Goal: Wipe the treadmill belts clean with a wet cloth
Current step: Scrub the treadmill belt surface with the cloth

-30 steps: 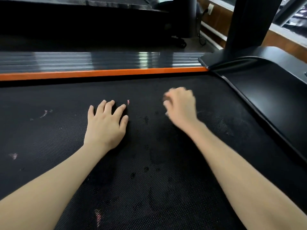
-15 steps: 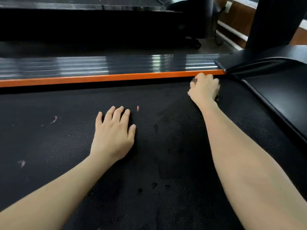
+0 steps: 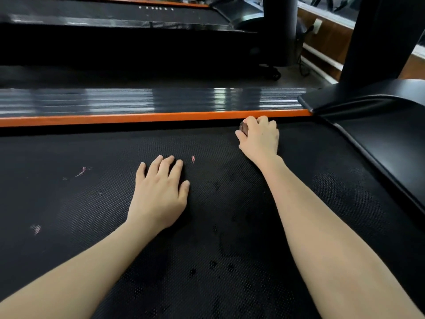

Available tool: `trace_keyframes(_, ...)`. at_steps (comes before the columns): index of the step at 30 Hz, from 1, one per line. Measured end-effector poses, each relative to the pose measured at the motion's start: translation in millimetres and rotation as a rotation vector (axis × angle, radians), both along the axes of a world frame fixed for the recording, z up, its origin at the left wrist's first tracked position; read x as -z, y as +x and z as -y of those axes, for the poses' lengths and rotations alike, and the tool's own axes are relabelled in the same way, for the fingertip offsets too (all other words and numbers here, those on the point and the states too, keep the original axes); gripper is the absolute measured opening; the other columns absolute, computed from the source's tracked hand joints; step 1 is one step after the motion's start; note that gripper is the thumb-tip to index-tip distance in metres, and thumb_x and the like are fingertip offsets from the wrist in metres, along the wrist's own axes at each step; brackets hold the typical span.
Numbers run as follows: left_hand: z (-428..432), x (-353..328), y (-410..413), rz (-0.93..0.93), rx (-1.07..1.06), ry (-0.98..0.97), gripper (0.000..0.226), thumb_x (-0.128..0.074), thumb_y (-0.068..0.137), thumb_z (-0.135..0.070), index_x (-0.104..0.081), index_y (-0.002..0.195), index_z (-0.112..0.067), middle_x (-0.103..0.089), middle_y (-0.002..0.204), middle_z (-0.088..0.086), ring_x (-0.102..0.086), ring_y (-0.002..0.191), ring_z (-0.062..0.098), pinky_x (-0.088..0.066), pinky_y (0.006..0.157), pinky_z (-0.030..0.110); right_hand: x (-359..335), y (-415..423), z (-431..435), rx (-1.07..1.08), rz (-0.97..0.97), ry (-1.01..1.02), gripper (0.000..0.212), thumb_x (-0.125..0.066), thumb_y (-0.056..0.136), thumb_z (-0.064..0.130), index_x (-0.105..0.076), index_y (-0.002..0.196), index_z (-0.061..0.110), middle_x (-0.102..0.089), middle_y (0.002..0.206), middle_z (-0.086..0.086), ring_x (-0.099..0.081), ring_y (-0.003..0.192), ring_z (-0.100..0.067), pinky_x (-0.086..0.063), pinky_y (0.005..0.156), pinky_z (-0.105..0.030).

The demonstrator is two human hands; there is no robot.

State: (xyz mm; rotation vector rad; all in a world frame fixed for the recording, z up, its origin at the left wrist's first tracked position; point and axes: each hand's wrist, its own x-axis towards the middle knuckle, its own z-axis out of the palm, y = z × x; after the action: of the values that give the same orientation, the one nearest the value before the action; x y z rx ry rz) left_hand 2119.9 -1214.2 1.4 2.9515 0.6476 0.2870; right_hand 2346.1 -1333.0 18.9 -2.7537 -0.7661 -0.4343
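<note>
Now, right hand (image 3: 258,139): is reaching far forward, knuckles up, fingers curling over a dark cloth (image 3: 243,128).
Left hand (image 3: 158,194): is lying flat on the belt (image 3: 69,203), fingers straight and slightly spread, nearer the body than the right hand.
Belt: is showing darker patches between the hands and pinkish marks left of the left hand.
Orange strip (image 3: 115,118): is running just beyond the right fingertips, backed by a glossy side rail (image 3: 138,100).
Room: a second treadmill (image 3: 115,19) is standing beyond the rail.
Cloth: is peeking out beside the right thumb, mostly hidden.
</note>
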Motion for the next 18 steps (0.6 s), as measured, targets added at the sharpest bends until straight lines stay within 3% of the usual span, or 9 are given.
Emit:
trace_keyframes(7,0,-1,0,0.003,0.003,-0.005,0.081,-0.001,0.080,-0.053,-0.036,0.144,-0.017,-0.034,0.150,0.004,-0.020,0.143,0.024,-0.010,0.116,0.048,10,-41,17,-0.356,0.093,0.047,0.044,-0.061,0.088,0.046,-0.061,0.119,0.016,-0.055,0.113,-0.013,-0.049,0.097,-0.032,-0.046,0.082,-0.044)
trace_keyframes(13,0,1,0,-0.009,0.002,-0.009,0.068,-0.014,0.087,-0.047,-0.033,0.145,-0.017,-0.030,0.152,0.004,-0.016,0.143,0.023,-0.009,0.116,0.048,1,-24,-18,-0.034,0.036,0.035,0.040,-0.052,0.093,0.047,-0.056,0.119,0.018,-0.051,0.118,-0.011,-0.046,0.105,-0.030,-0.043,0.087,-0.039)
trace_keyframes(18,0,-2,-1,-0.024,0.012,-0.030,0.054,-0.032,0.097,-0.038,-0.031,0.146,-0.015,-0.028,0.153,0.007,-0.014,0.143,0.024,-0.008,0.115,0.049,11,-107,17,-0.400,0.084,0.139,0.029,-0.062,0.085,0.038,-0.067,0.103,0.015,-0.056,0.099,-0.012,-0.050,0.085,-0.032,-0.045,0.071,-0.036)
